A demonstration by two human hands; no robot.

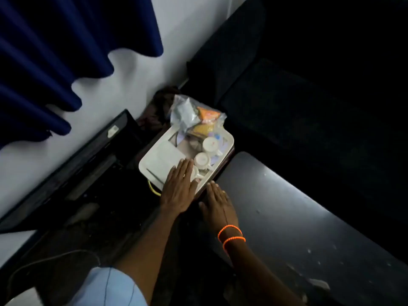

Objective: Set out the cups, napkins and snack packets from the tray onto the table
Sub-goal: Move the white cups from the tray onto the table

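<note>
Both flat hands (178, 191) (217, 206) reach tray (148, 164); cups (202, 160) beside table (287, 217).

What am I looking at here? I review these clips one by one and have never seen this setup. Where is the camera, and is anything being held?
One camera, worn on a person's head, looks down at their bare hands; there is no machine. A white tray holds white cups, a white napkin stack and a clear bag of snack packets. The left hand lies flat over the tray's near corner. The right hand, with orange bracelets at the wrist, rests at the edge of the dark table. Neither hand grips anything.
</note>
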